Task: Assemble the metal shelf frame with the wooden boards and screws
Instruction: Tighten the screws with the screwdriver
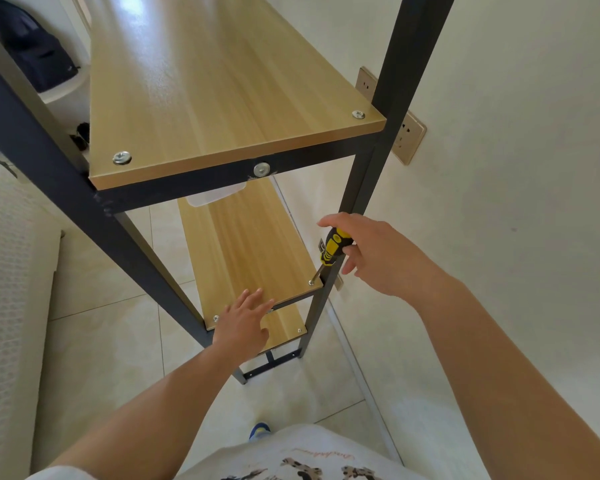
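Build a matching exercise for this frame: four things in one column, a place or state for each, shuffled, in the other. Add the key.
Things
1. screwdriver
2. left hand
3. top board
4. clear plastic box

Places or states
A. flat, fingers straight, on the middle board's near edge
B. partly hidden under the upper crossbar, on the middle board
C. held by the right hand, tip on a screw at the middle board's right corner
D. a screw head showing at each near corner

Pairs: 1-C, 2-A, 3-D, 4-B
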